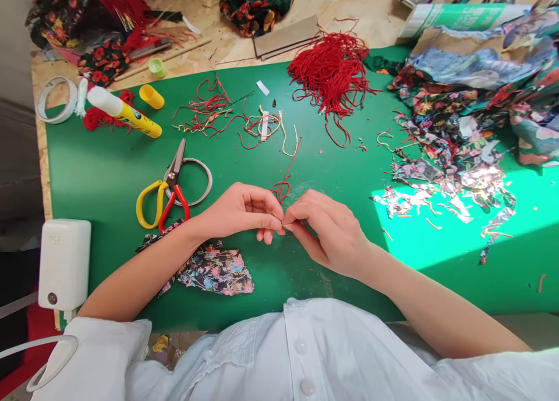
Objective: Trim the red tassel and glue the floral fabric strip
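Note:
Over the middle of the green mat, my left hand [251,212] and my right hand [327,226] meet fingertip to fingertip in a pinch. A thin red cord [280,188] comes out between them, with small loops and a straight tail pointing away from me. The part at my fingertips is mostly hidden. Under my left forearm lies a dark floral fabric scrap [222,270]. Scissors [170,185] with one yellow and one red handle rest on a wire ring [209,183], left of my left hand.
Beyond my hands lie tangled cords [209,107] and a red cord pile [329,69]. Fabric scraps [441,151] spread over the right side. A glue stick [126,113], its yellow cap [152,96], a tape roll [56,100] and a white power bank [64,264] are on the left.

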`<state>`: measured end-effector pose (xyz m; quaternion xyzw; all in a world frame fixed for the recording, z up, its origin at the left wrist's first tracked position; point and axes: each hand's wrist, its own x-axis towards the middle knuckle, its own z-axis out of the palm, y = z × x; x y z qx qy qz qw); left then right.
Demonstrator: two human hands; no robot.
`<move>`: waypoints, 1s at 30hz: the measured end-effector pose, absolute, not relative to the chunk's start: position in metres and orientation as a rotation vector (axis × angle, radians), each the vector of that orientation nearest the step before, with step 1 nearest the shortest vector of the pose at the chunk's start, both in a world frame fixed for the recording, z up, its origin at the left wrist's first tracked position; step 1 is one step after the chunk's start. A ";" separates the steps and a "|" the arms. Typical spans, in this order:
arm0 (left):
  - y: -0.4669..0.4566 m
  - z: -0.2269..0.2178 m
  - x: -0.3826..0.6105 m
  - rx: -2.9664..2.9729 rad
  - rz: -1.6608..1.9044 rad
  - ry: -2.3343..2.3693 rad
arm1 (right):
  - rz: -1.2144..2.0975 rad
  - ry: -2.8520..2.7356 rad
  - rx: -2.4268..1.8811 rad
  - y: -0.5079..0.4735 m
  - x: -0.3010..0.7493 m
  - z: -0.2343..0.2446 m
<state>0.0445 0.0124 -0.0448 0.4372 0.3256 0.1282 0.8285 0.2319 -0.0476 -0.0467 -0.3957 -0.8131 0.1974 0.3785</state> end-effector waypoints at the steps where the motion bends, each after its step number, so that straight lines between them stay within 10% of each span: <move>1: 0.012 -0.045 0.045 0.938 0.280 0.699 | 0.475 -2.086 -1.023 -0.047 0.232 -0.047; 16: 0.004 -0.048 0.046 1.134 0.447 0.750 | 0.037 -2.411 -1.015 -0.038 0.236 -0.021; 30: 0.007 -0.052 0.049 1.079 0.516 0.703 | 0.004 -1.616 -1.852 0.264 0.325 -0.052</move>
